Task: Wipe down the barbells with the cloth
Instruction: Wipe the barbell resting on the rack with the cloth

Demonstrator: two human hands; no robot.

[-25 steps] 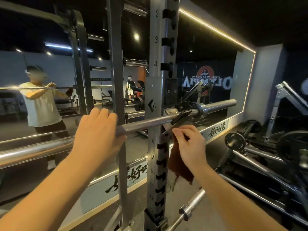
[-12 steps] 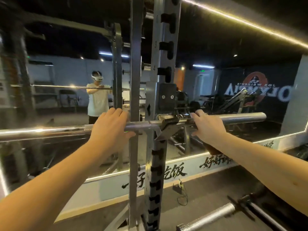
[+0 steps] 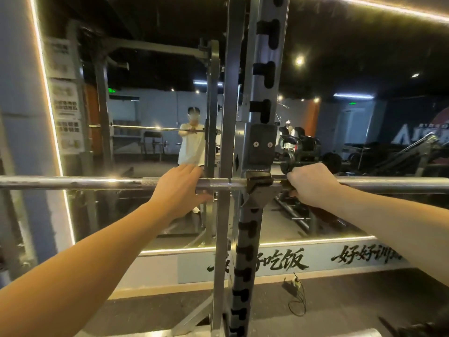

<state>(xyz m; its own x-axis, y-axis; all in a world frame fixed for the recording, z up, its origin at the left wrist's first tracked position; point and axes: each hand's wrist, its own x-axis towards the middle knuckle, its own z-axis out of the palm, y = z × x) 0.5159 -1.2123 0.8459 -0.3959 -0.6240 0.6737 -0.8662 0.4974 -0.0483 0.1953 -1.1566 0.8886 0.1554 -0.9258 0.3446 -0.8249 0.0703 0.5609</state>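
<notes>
The steel barbell (image 3: 73,184) lies level across the view, resting in the black hook (image 3: 258,188) of the rack upright (image 3: 250,239). My left hand (image 3: 179,188) grips the bar just left of the hook, fingers over the top and thumb underneath. Just right of the hook, my right hand (image 3: 313,184) is curled round the bar with the dark brown cloth (image 3: 283,184) under it. Only a small edge of the cloth shows beside my fingers.
A wall mirror (image 3: 145,93) behind the rack reflects me and the gym. A second grey upright (image 3: 226,117) stands beside the first. A loose cable (image 3: 297,297) lies on the floor by the wall, and another bar's end (image 3: 352,333) shows at the bottom edge.
My right hand rose from below the bar, where the cloth hung loose, and closed round the bar right of the hook. The view swung left. My left hand kept its grip.
</notes>
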